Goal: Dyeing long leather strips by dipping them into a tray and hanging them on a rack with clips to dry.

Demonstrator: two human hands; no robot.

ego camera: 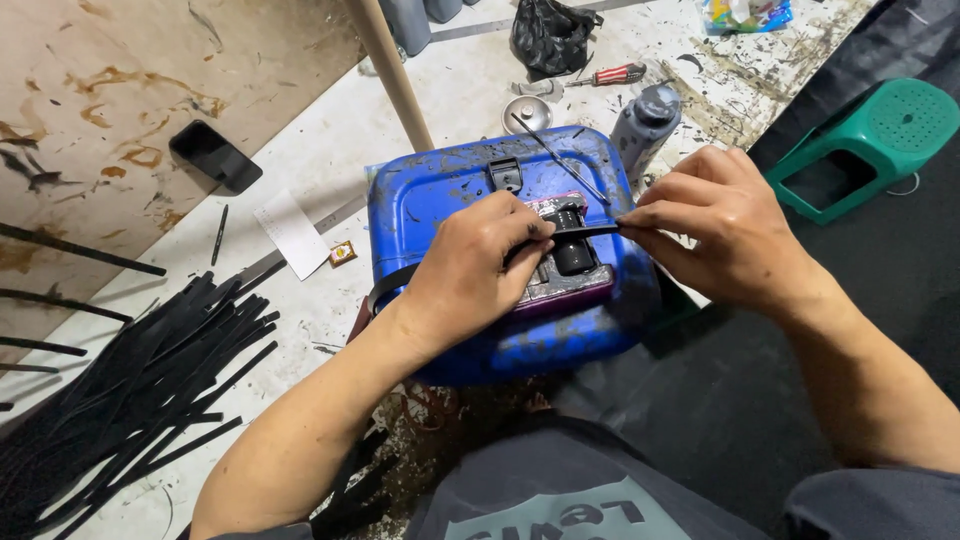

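We saw a dark, blank rectangular phone screen (215, 155) lying on the stained board at the left. Just beside the blue container's left edge lay a small square orange-and-white sachet (342, 253), next to a white paper slip (292, 233). At the top edge sat a colourful crumpled plastic packet (745, 14), partly cut off.

both hands, left hand (470, 275) and right hand (720, 225), pinch a black strip (585, 231) taut over a blue case (440, 190).
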